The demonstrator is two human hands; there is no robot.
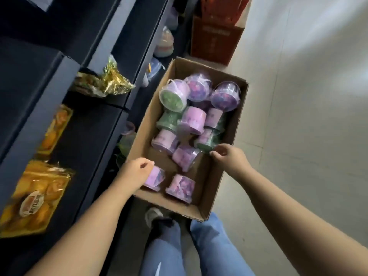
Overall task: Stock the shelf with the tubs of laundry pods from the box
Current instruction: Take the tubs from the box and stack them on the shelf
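Head view: open cardboard box [209, 184] on floor beside dark shelf [95, 136], w/ pink, purple & green laundry-pod tubs [192, 120] lying loose inside; left hand [137, 171], fingers curled, touching a pink tub [156, 178]; right hand [227, 156], fingers narrow, at a green tub [207, 141], grip unclear.

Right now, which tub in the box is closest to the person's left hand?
The pink tub in the box's near left corner, right under the left hand's fingertips; the other tubs lie farther off.
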